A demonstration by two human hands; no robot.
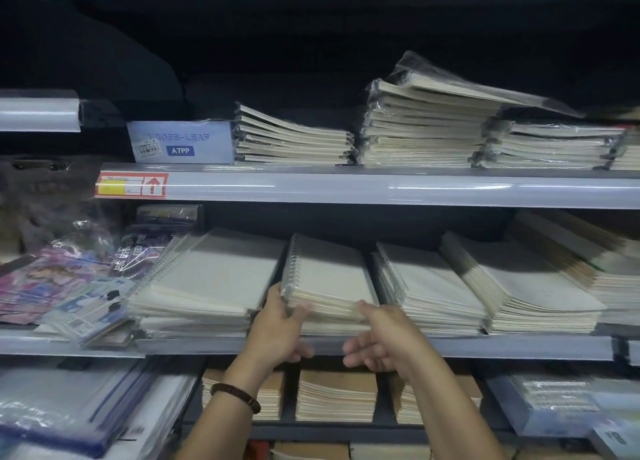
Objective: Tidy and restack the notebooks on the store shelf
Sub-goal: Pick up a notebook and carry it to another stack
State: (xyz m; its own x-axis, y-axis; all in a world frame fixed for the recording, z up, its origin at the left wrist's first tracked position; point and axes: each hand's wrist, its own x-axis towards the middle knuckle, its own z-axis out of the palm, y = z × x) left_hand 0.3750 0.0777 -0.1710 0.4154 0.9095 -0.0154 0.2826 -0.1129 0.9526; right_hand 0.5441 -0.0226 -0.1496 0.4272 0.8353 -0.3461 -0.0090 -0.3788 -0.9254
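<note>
A stack of pale spiral notebooks (327, 279) in clear wrap lies on the middle shelf (485, 347), its top few copies tilted up at the front. My left hand (280, 324) grips the front left corner of those top notebooks, thumb on the cover. My right hand (384, 335) has its thumb on the stack's front edge at the right, with the fingers curled below by the shelf lip. Similar stacks sit to the left (204, 286) and right (426, 286), and a fanned stack (519, 286) lies further right.
The upper shelf (346, 186) carries several wrapped notebook stacks (426, 127) and a blue loose-leaf box (180, 143). Colourful wrapped packs (69, 286) lie at the left of the middle shelf. Brown-covered notebook stacks (336, 394) fill the shelf below my hands.
</note>
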